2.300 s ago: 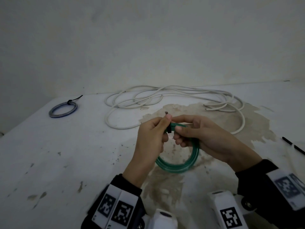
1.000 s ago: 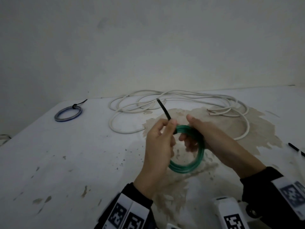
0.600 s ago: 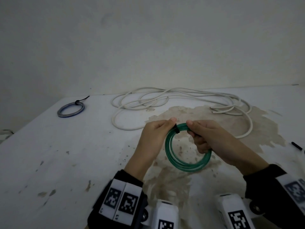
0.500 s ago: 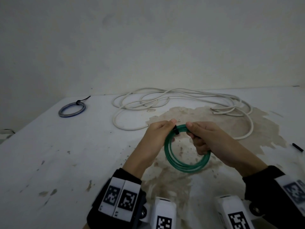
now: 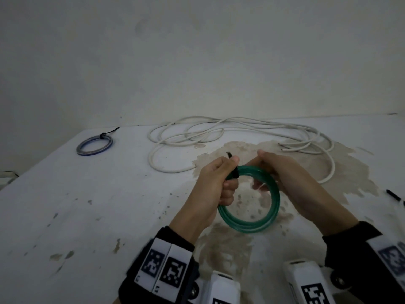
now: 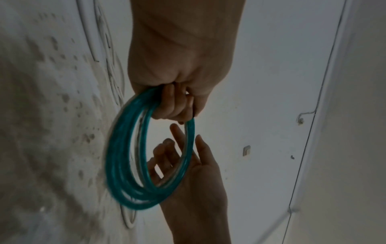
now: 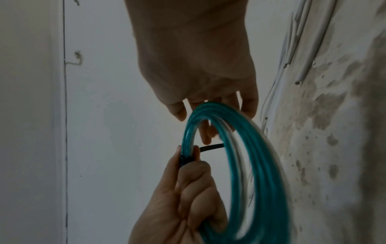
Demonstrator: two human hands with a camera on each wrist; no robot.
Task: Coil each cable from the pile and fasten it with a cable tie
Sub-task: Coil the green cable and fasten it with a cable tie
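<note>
From the head view, the green coil (image 5: 249, 222) was held above the stained table (image 5: 92, 194) near its front edge, gripped at the black cable tie (image 5: 234, 172) by the left hand (image 5: 215, 187). The right hand (image 5: 291, 178) lay against the far rim. Loose white cable (image 5: 241, 132) lay by the back edge, a tied blue coil (image 5: 94, 144) at the back left corner.

In the left wrist view, the fingers (image 6: 173, 105) were clenched on the springy, light strands.

In the right wrist view, the fingers (image 7: 248, 105) were relaxed, merely touching; a hold beside the tie was judged best.

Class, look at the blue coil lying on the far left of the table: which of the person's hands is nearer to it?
Left. The left hand, gripping the green coil at its black tie, lies between the blue coil and the right hand, which is farther right on the green coil's other side.
</note>
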